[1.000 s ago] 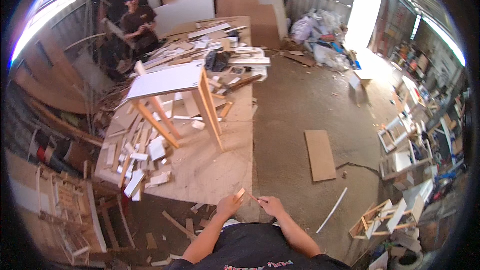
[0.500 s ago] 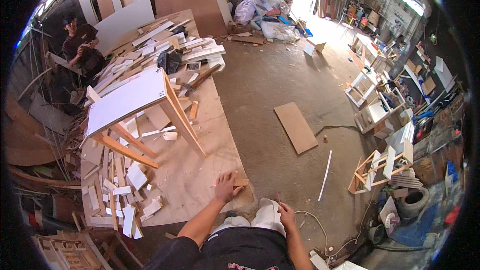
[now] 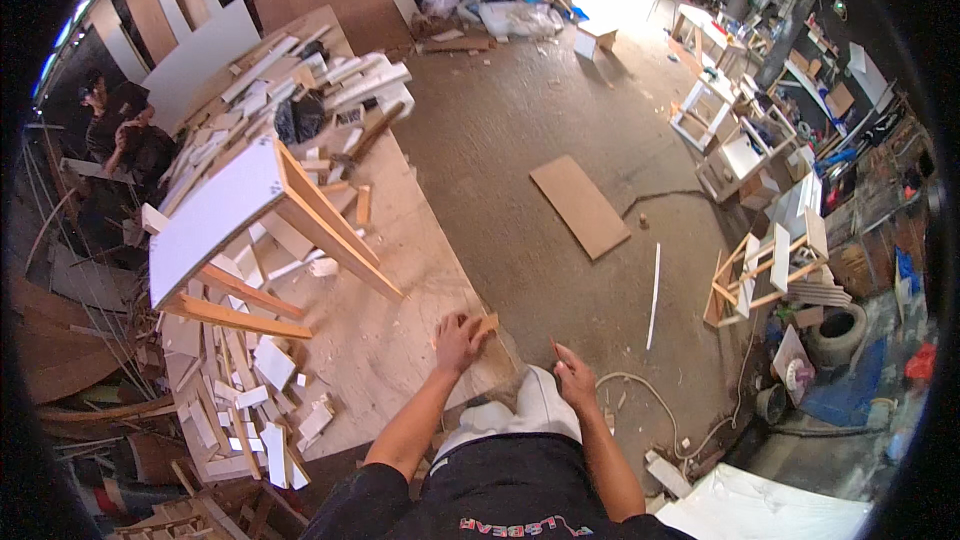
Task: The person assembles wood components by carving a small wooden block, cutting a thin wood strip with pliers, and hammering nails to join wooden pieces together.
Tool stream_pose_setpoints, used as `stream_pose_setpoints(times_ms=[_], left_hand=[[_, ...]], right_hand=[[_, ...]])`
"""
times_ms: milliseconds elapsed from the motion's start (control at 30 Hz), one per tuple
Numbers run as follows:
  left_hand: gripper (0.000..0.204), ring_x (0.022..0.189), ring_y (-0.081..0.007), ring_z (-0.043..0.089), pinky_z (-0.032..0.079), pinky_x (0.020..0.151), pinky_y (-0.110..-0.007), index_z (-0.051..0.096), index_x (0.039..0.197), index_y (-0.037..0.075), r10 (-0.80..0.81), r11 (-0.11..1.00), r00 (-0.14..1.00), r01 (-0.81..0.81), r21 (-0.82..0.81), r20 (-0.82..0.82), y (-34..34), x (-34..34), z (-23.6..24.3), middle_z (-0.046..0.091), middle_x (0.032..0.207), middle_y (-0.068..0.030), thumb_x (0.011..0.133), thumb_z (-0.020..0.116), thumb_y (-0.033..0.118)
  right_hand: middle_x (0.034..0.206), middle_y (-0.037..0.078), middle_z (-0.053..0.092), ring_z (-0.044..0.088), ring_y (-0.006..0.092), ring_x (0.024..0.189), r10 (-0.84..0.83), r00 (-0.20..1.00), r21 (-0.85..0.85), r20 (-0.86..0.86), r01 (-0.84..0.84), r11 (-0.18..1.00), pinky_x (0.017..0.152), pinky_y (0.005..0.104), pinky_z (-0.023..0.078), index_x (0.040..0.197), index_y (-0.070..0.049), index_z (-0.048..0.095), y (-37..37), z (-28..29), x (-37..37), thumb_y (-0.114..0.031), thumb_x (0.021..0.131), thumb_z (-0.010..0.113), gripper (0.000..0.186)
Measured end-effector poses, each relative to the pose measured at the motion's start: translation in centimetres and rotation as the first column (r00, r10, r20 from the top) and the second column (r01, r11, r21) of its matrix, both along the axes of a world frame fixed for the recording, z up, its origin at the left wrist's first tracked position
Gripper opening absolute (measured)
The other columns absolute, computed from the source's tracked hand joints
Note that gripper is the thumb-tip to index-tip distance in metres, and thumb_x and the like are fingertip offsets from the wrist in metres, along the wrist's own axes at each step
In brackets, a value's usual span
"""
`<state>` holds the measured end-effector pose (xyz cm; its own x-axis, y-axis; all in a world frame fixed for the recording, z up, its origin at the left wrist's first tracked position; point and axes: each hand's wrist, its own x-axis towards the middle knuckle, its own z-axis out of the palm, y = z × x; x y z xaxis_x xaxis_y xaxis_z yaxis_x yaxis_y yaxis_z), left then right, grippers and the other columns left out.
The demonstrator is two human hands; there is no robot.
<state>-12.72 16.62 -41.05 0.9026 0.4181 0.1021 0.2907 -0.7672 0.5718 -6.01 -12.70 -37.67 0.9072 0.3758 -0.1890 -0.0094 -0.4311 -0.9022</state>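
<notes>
My left hand (image 3: 459,343) is closed over a small wooden block (image 3: 488,324) near the right edge of the wooden tabletop (image 3: 440,275). One end of the block sticks out past my fingers; the rest is under them. In front of my lap, my right hand (image 3: 574,380) pinches a thin reddish stick (image 3: 555,347), pencil-like but too small to be sure of. Farther left on the same top stands a small table (image 3: 225,205) with a white top and slanted wooden legs.
Wood offcuts (image 3: 275,360) lie heaped around the small table. Right of the worktop, a brown board (image 3: 580,207) and a white strip (image 3: 654,295) lie on the floor. Unfinished wooden frames (image 3: 765,270) stand far right. At the far left sits another person (image 3: 125,130).
The whole view has shifted and turned a little. My left fingers are more curled over the block, which now slants up to the right. My right hand still holds the thin stick, now pointing up-left.
</notes>
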Motion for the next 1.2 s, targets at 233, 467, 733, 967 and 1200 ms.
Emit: stream_pose_setpoints(times_ms=[233,467,733,967,1200], left_hand=[[0.040,0.131,-0.0354,0.052,0.040,0.111,-0.049,0.067,0.132,0.012,0.075,0.997,0.994,-0.076,0.007,0.082,0.1,2.8,0.2,0.059,0.140,-0.0135,0.096,0.067,0.030],[0.039,0.137,-0.0341,0.049,0.037,0.115,-0.049,0.068,0.133,0.013,0.190,0.973,0.981,-0.195,0.125,0.048,-0.3,6.2,-0.3,0.055,0.148,-0.0105,0.098,0.064,0.029],[0.048,0.140,-0.0357,0.047,0.034,0.117,-0.050,0.061,0.144,0.015,0.261,0.952,0.960,-0.273,0.141,0.097,-0.5,7.5,-1.9,0.052,0.153,-0.0111,0.097,0.064,0.024],[0.061,0.154,-0.0348,0.032,0.026,0.123,-0.051,0.046,0.157,0.009,0.418,0.890,0.908,-0.402,0.213,-0.031,0.2,7.5,-1.4,0.038,0.165,-0.0148,0.102,0.056,0.033],[0.079,0.161,-0.0350,0.018,0.015,0.129,-0.052,0.028,0.165,0.005,0.496,0.859,0.849,-0.449,0.245,-0.184,0.0,8.7,-1.4,0.021,0.173,-0.0192,0.102,0.053,0.045]], right_hand=[[0.109,0.011,0.072,0.068,0.0212,0.089,-0.017,0.982,-0.015,-0.187,0.014,1.000,0.088,0.0354,0.054,0.149,-0.004,0.057,0.0,-0.3,1.6,-0.016,0.103,0.057,0.047],[0.094,0.004,0.067,0.054,0.0086,0.066,-0.018,0.744,0.203,-0.668,0.206,0.957,0.053,0.0256,0.043,0.136,-0.002,0.064,3.2,2.6,5.4,-0.025,0.109,0.057,0.036],[0.080,0.000,0.064,0.057,0.0080,0.068,0.051,0.755,0.151,-0.654,0.064,0.986,0.059,0.0267,0.046,0.123,-0.003,0.074,6.1,0.5,5.1,-0.025,0.108,0.057,0.031],[0.085,0.023,0.071,0.071,0.0395,0.081,0.219,0.937,-0.144,-0.273,-0.264,0.954,0.077,0.0483,0.053,0.119,-0.005,0.075,9.0,0.1,4.5,-0.040,0.108,0.051,0.044],[0.090,0.030,0.071,0.070,0.0493,0.088,0.456,0.890,-0.341,0.000,-0.429,0.836,0.080,0.0603,0.053,0.095,-0.002,0.071,11.6,0.7,6.3,-0.024,0.104,0.049,0.032]])
